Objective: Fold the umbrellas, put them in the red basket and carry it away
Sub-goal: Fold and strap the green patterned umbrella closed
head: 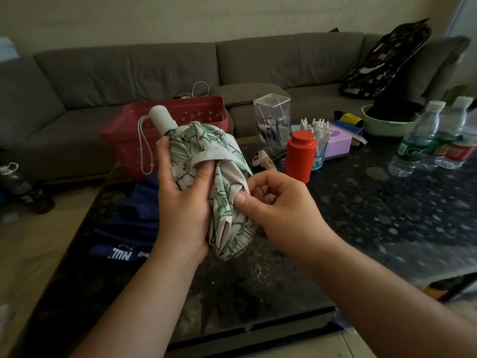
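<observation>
Head view: left hand (180, 200) wraps the green-leaf umbrella (219, 182), grip curled round the bundled canopy, thumb tucked under its closure strap. Right hand (278, 202) pinches a fold of the fabric lower down. The umbrella is held in the air just in front of the red basket (206, 109), white handle tilted up toward it. It likely handles light, with soft, slippery cloth over stiff ribs; best taken round the rolled canopy or at the handle. Count: two umbrellas, the second a blue umbrella (129, 228) lying unfolded on the desk (361, 215) in front of the basket; one basket, apparently empty; two hands.
</observation>
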Demonstrator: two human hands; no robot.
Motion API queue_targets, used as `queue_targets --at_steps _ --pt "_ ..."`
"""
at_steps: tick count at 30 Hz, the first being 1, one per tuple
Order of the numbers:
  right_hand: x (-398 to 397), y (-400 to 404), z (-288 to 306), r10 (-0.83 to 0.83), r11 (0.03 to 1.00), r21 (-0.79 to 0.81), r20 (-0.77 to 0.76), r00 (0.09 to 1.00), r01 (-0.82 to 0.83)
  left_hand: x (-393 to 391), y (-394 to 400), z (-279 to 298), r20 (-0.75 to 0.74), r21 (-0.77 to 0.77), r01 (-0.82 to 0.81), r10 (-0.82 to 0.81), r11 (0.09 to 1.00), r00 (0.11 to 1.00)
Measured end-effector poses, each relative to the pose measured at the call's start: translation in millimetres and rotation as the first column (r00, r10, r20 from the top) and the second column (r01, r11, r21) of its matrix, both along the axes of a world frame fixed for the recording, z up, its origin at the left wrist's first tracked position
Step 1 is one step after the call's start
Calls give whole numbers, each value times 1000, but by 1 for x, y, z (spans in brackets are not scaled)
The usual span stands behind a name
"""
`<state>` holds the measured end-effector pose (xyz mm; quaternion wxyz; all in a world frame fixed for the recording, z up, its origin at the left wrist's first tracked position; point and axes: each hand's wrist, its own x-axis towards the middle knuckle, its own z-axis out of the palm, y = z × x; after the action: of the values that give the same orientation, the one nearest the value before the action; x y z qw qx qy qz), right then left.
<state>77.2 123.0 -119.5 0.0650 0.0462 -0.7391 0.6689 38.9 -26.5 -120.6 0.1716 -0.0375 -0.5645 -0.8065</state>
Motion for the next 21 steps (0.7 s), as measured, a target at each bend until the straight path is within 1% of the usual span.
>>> queue_targets --at_steps 1,2,3,5,6,8,9,10,11,14,15,16,18,19,21 --pt "0 0 -1 -27 998 47 -48 998 29 0 -1 -1 9 -6 -2 2 1000 1000" --pt "-1 2 -1 -54 989 133 -116 992 70 -1 -1 -1 18 -14 2 -2 1000 1000" --pt "-1 6 -1 -68 959 257 -198 978 119 -1 -1 -2 29 -22 8 -7 1000 1000" --pt "-1 12 1 -12 836 502 -388 922 222 0 -1 -2 60 -30 19 -18 999 998" --pt "-2 14 0 42 764 583 -470 882 274 1 -1 -2 76 -31 24 -22 999 997" --pt "-5 16 -5 99 656 654 -571 815 378 2 0 -2 91 -39 36 -32 999 995" --pt "-7 17 -9 97 627 653 -606 790 424 2 0 -2 94 -41 43 -39 998 995" --pt "-8 16 -12 91 620 636 -641 762 460 3 1 -1 98 -42 47 -42 998 994" --pt "-8 14 -13 84 618 605 -687 722 503 3 1 -1 100 -43 46 -42 998 994" --pt "-6 7 -13 43 608 470 -824 564 640 1 0 -1 101 -24 40 -37 999 994" --pt "-6 5 -12 13 613 433 -842 539 661 0 -1 -1 107 -7 30 -29 1000 994" --pt "-6 5 -10 -18 614 412 -846 533 674 -2 -3 -1 115 8 13 -13 1000 993" --pt "-8 10 -9 -60 626 413 -821 568 662 -5 -10 -3 125 23 -35 32 999 992" --pt "-9 14 -9 -78 667 413 -789 609 620 -7 -13 -2 124 23 -52 49 998 991" --pt "-8 14 -10 -86 814 369 -687 721 449 -10 -18 -3 107 13 -66 64 998 992"
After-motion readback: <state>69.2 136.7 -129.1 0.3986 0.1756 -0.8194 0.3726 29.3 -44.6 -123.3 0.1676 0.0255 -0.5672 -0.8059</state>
